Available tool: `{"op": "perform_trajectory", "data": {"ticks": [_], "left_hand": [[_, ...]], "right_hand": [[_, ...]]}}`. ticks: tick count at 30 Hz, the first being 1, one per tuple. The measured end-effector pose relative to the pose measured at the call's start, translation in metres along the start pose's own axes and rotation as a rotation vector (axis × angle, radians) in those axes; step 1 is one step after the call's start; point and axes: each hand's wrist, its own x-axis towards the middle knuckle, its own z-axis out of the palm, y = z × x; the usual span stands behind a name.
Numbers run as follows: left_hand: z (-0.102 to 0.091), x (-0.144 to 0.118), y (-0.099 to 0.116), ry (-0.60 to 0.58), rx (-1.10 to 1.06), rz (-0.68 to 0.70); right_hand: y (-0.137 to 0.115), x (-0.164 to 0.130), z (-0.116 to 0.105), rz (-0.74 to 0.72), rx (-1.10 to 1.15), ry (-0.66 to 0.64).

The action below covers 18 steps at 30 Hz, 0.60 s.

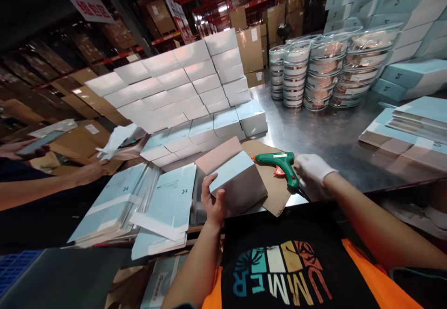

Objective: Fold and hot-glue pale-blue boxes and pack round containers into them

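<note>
Holds pale-blue box (pixel 242 184) in left grip (pixel 213 202); shows gloved right grip (pixel 312 167) beside green glue gun (pixel 287 160), clenched or released unclear.

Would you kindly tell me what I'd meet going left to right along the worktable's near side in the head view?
Two piles of flat blue boards, left grip, blue box, green glue gun, white-gloved right grip, another pile of flat boards.

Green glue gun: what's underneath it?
Brown cardboard shows beneath the green glue gun, with the metal table beyond. The gun's body hides what lies directly under it, and whether it touches the cardboard is unclear.
</note>
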Motion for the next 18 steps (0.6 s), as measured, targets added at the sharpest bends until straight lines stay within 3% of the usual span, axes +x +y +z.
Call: {"op": "perform_trajectory", "data": {"ticks": [4,9,11,15,16,18], "left_hand": [[0.002,0.003,0.006,-0.002,-0.032,-0.071],[0.008,0.012,0.018,0.05,-0.211,-0.364],[0.009,0.015,0.022,0.063,-0.301,-0.429],[0.011,0.017,0.03,0.011,-0.396,-0.497],[0.012,0.017,0.031,0.0,-0.409,-0.511],[0.015,0.015,0.033,-0.013,-0.426,-0.533]], "right_hand": [[-0.013,-0.004,0.024,0.076,-0.006,-0.102],[-0.017,-0.014,0.018,0.164,0.175,-0.123],[-0.019,-0.023,0.011,0.136,0.283,-0.055],[-0.037,-0.046,-0.002,-0.029,0.762,0.247],[-0.043,-0.05,-0.006,-0.043,0.873,0.233],[-0.056,-0.057,-0.016,-0.02,1.002,0.036]]}}
